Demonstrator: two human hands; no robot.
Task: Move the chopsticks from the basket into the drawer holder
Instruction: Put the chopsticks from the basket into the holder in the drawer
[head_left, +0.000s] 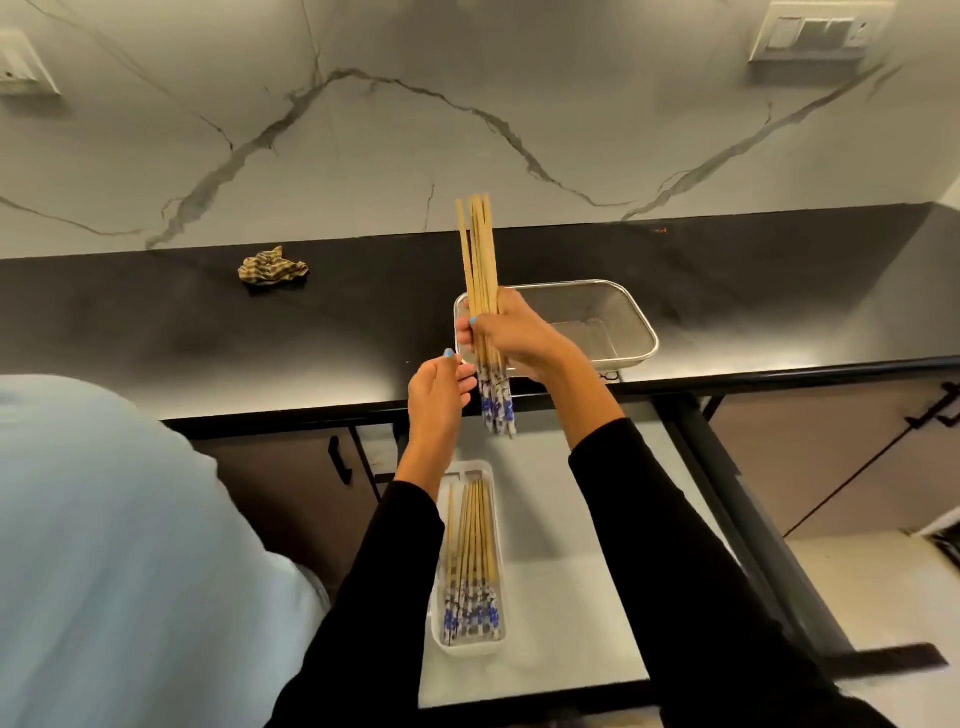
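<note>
Right hand (511, 332) grips a chopstick bundle (480, 260); left hand (439, 387) relaxed, holding nothing.

A black countertop (156, 322) runs along the marble wall, and a metal mesh basket (631, 325) stands on it near its front edge. Far to the left of the basket, close to the wall, a crumpled checked cloth (272, 268) lies on the same countertop. Below the counter an open drawer (566, 597) with a pale bottom carries a white holder (492, 519), and in this holder several chopsticks (470, 545) lie side by side with their blue patterned ends toward the person.
</note>
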